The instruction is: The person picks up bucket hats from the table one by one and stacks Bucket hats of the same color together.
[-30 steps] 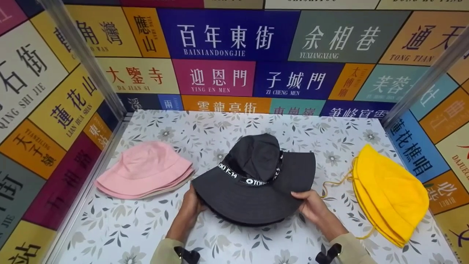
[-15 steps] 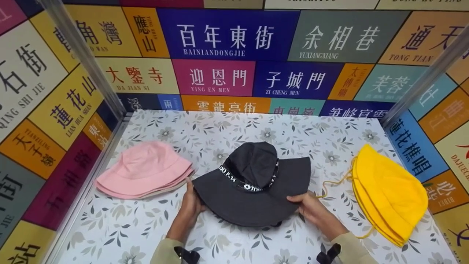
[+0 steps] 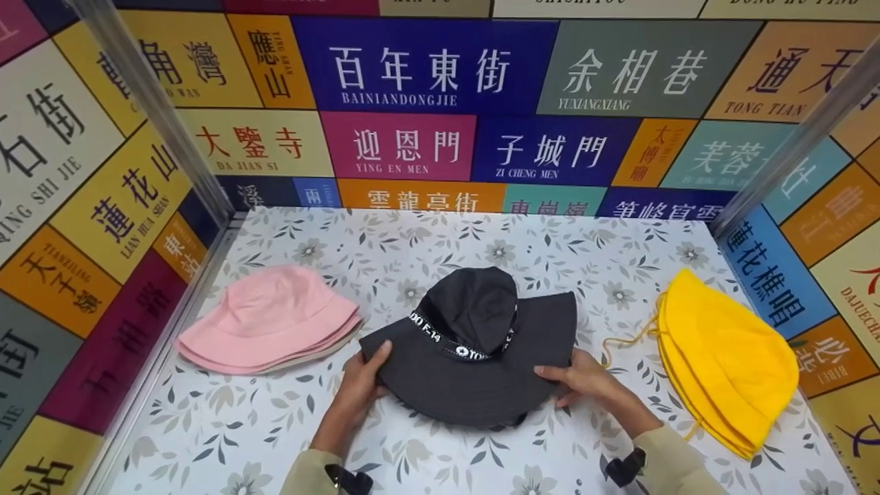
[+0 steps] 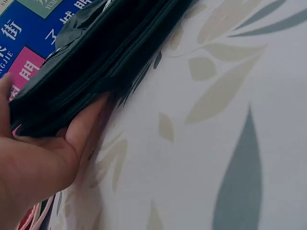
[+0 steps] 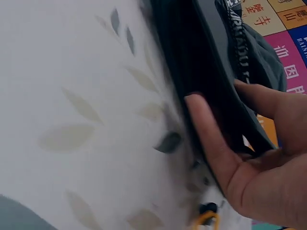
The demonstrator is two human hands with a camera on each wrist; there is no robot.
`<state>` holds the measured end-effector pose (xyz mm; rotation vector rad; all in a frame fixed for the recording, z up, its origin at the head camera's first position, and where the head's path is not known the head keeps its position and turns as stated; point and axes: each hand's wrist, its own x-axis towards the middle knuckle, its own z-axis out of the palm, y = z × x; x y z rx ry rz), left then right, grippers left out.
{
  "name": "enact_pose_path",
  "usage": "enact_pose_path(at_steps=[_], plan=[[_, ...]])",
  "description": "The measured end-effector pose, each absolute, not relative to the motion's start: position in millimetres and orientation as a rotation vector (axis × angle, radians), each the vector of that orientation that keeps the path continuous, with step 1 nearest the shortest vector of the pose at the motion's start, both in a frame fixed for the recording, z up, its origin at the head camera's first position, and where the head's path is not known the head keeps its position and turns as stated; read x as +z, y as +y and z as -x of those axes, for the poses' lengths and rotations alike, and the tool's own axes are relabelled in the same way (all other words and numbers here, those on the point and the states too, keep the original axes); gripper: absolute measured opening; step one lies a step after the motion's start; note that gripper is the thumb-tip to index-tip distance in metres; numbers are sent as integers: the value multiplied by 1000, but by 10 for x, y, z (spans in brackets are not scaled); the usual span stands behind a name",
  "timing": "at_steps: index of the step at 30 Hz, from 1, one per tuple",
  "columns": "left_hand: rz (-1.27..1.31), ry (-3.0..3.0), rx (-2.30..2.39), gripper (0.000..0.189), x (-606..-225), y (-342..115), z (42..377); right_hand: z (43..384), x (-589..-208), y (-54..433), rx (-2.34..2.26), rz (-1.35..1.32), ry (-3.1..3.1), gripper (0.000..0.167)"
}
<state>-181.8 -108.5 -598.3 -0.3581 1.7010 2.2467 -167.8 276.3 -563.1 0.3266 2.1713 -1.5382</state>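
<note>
A black bucket hat [image 3: 474,392] with a lettered band lies in the middle of the table, its wide brim toward me. Layered edges of black brim show in the left wrist view, so more than one hat may be stacked there. My left hand [image 3: 359,385] grips the brim's left side, thumb on top and fingers underneath. At the right side my right hand [image 3: 591,381] pinches the brim between its thumb and the fingers below. In the right wrist view one finger [image 5: 208,129] lies along the brim's underside.
Pink bucket hats [image 3: 275,309], stacked, rest at the left. Yellow bucket hats [image 3: 735,364] with a cord [image 3: 629,340] lie on their side at the right. Printed panels [image 3: 426,62] wall in the flower-patterned table [image 3: 440,237] at the back and both sides.
The black hat has come down and slightly nearer. My left thumb has moved onto the top of the brim. My right fingers have shifted a little along the right edge.
</note>
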Motion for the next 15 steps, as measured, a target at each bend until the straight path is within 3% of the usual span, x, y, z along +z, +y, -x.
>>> enact_pose_path(at_steps=[7,15], plan=[[407,1841,2277,59,-6041,-1045,1808,1829,-5486,2901,-1362,-364,2359,60],[404,1815,2280,57,-6017,-1011,1813,1994,-5514,3076,-1744,-542,2087,84]])
